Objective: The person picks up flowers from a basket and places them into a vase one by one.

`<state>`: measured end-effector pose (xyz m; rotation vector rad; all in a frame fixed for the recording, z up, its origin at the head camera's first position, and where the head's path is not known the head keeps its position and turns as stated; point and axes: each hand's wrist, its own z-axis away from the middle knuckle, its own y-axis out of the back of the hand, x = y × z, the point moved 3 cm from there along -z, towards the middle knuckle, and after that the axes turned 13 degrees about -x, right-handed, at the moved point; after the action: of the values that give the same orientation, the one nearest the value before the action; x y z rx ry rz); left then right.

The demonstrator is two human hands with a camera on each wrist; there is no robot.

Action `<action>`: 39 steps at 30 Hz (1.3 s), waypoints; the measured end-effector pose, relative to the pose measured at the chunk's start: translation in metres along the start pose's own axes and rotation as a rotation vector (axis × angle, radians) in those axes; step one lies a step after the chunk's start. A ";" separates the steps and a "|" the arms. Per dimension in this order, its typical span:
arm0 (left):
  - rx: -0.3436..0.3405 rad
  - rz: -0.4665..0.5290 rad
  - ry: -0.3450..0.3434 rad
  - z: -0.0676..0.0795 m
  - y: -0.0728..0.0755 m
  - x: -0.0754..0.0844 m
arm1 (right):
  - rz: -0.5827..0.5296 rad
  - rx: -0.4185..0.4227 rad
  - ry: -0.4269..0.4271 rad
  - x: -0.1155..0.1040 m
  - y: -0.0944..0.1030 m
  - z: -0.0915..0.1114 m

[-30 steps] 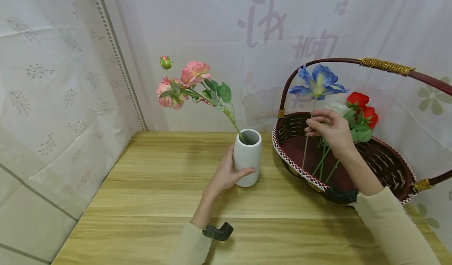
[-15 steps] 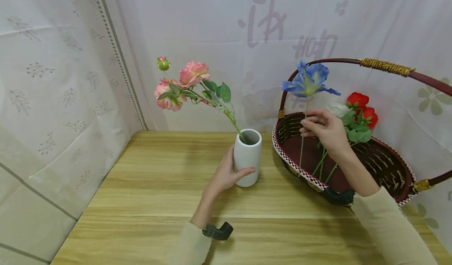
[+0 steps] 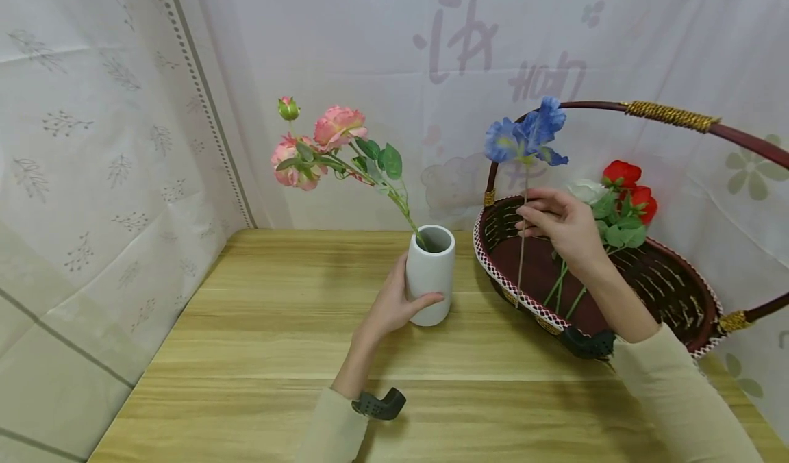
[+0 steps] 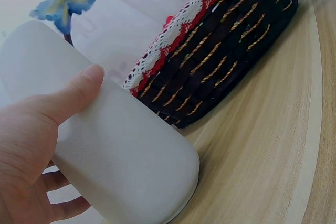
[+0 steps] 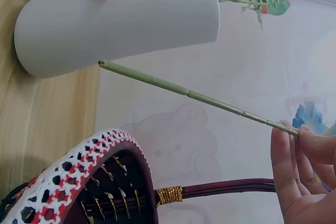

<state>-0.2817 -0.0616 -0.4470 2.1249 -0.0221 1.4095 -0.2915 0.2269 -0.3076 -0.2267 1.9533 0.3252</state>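
My left hand [image 3: 394, 298] grips the side of a white vase [image 3: 429, 281] that stands upright on the table, thumb across its front. A stem of pink flowers [image 3: 340, 129] leans out of the vase to the left. Between thumb and fingers, my right hand [image 3: 564, 230] pinches the thin stem of a blue iris [image 3: 525, 134], held upright above the near-left rim of the basket [image 3: 502, 281]. In the right wrist view the green stem [image 5: 194, 95] hangs from the fingertips, and its lower end appears close to the vase. I cannot tell whether they touch.
Red flowers [image 3: 637, 203] and a white flower [image 3: 587, 190] lie in the dark woven basket, right of the vase. Its tall handle [image 3: 672, 115] arches overhead. The wooden table [image 3: 265, 326] extends left and front, with printed curtains [image 3: 345, 31] behind.
My right hand has moved a little to the left with the iris, whose bloom has turned. The left hand and vase have stayed in place.
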 end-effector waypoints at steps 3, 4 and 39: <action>-0.005 -0.004 0.007 0.000 0.000 0.000 | 0.014 -0.001 -0.006 -0.001 -0.002 -0.002; -0.007 -0.005 0.010 0.000 0.000 0.000 | 0.020 -0.001 -0.007 -0.002 -0.002 -0.002; -0.008 -0.011 0.001 0.000 0.001 0.000 | -0.026 0.038 0.091 -0.030 -0.029 -0.039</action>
<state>-0.2823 -0.0619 -0.4468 2.1146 -0.0161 1.4015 -0.3045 0.1866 -0.2690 -0.2458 2.0425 0.2652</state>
